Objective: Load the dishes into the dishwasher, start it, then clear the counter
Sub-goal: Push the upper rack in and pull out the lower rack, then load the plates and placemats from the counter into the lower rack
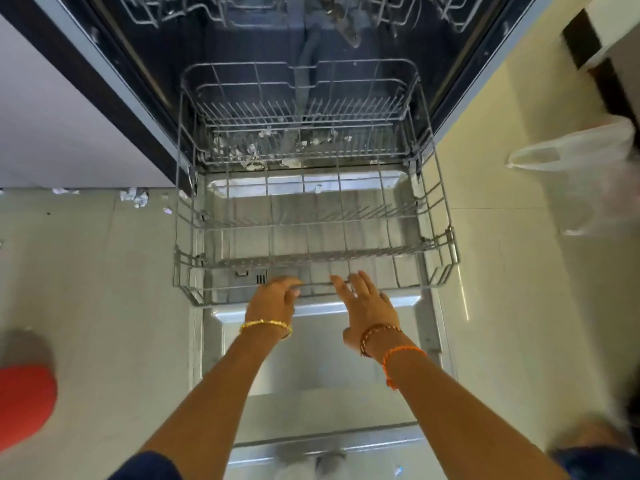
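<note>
The dishwasher stands open, its steel door [311, 368] folded down flat toward me. The grey wire lower rack [446, 258] is pulled out over the door and holds no dishes. My left hand [273, 299] is at the rack's front rail, fingers curled at the wire; whether they grip it is unclear. My right hand [363, 303] is spread with straight fingers reaching to the same rail. An upper rack [221, 12] shows at the top inside the tub. No dishes are in view.
White scraps lie on the tub floor [252, 157] and on the tiled floor [135, 197] at the left. A clear plastic bag [575, 168] hangs at the right. A red object [24, 403] sits low on the left. A pale cabinet front [52, 126] flanks the dishwasher.
</note>
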